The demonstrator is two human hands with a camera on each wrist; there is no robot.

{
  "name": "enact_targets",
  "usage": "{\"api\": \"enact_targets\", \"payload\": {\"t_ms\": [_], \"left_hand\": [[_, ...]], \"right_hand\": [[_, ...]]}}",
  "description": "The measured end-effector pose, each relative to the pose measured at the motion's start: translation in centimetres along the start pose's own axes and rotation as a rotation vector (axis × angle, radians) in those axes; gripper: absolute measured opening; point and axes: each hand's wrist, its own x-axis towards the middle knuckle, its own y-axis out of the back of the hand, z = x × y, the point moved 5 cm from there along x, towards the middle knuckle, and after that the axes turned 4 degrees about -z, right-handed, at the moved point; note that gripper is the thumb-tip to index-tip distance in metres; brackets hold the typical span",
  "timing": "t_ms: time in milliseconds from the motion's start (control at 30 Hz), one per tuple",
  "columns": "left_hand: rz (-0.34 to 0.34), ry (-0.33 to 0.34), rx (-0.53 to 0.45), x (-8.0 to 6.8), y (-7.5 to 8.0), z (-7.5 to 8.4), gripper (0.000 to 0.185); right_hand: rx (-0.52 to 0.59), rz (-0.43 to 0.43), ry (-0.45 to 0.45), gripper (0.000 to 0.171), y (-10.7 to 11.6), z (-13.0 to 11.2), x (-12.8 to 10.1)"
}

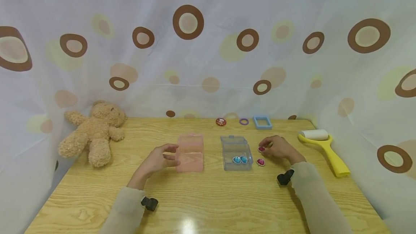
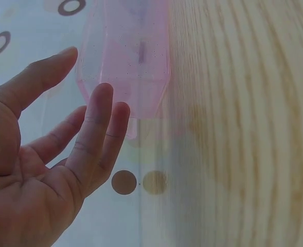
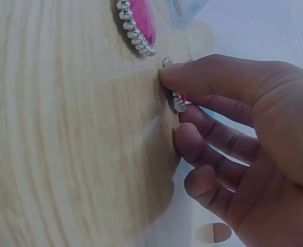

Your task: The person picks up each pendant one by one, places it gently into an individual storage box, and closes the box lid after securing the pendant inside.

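Observation:
My left hand [image 1: 169, 154] lies relaxed beside the left wall of a pink see-through box [image 1: 190, 152], thumb near its top edge; in the left wrist view the straight fingers [image 2: 97, 118] stop just short of the box [image 2: 128, 56]. My right hand [image 1: 264, 146] pinches a pink gem [image 1: 261, 149] against the table, and the gem's studded rim [image 3: 177, 99] shows between thumb and fingers [image 3: 190, 141]. A second pink gem [image 1: 260, 162] [image 3: 138, 25] lies close by. Between the hands stands a clear box [image 1: 236, 143] with two blue gems [image 1: 240, 159] inside.
A teddy bear [image 1: 94, 131] sits at the table's left edge. A yellow lint roller [image 1: 325, 147] lies at the right. Along the back are a red badge [image 1: 221, 121], a purple ring [image 1: 243, 121] and a blue frame [image 1: 262, 122]. A spotted curtain surrounds the table.

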Motion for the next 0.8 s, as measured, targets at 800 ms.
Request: {"api": "enact_targets", "payload": {"t_ms": [800], "left_hand": [[-0.004,-0.002,-0.022,0.0,0.0,0.1,0.066]], "right_hand": [[0.036,0.036,0.009,0.029,1.0,-1.0,-1.1]]}}
